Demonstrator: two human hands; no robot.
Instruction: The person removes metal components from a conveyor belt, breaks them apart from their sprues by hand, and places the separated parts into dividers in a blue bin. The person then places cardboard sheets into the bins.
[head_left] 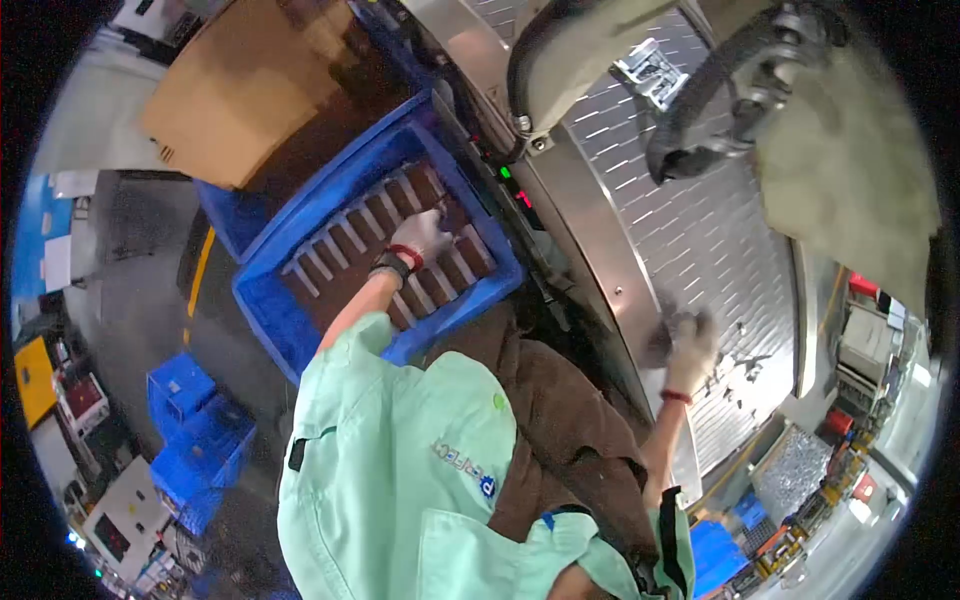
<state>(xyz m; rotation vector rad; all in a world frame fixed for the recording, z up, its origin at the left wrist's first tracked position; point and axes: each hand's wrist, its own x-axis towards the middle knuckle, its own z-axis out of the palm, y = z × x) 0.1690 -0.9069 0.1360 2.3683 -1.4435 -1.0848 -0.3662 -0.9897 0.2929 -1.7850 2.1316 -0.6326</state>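
Observation:
My left hand (424,236), in a pale glove with a dark band and a red band at the wrist, is down inside a blue bin (262,310). Its fingers look curled at a row of narrow grey metal strips (352,232) laid on brown sheeting; whatever they grip is hidden. My right hand (692,352), also gloved and blurred by motion, is low over the slatted metal conveyor (640,170). Beside it, several small shiny metal pieces (738,368) lie on the slats. Farther up the conveyor sits a silvery metal part (652,74).
A cardboard box (235,90) stands behind the bin. Dark hoses (715,110) and a beige machine cover (850,170) overhang the conveyor. A steel side rail (590,225) with a lit display (515,187) separates bin and conveyor. Blue crates (200,440) stand on the floor at left.

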